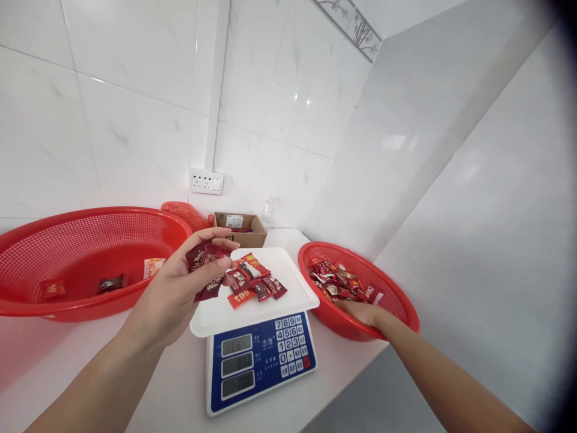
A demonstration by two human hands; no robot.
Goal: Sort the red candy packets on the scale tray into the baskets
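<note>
My left hand [180, 282] is closed around dark red wrapped candies [208, 264], raised over the left edge of the scale's white tray [288, 291]. Several red and dark red wrapped candies [255, 278] lie in a loose pile on that tray. Below it, the blue keypad scale [265, 361] faces me with its displays lit dimly. My right hand [360, 311] reaches into the smaller red basket [406, 307] on the right, at the near edge of a heap of wrapped candies [336, 281]. Its fingers are hidden there by the basket's rim and the candies.
On the left stands a large red basket [90, 219] with a few wrapped packets in it. Behind the scale are a cardboard box [247, 239], a red plastic bag [187, 213] and a clear bottle [269, 210]. A wall socket [206, 181] sits above the white table [166, 385].
</note>
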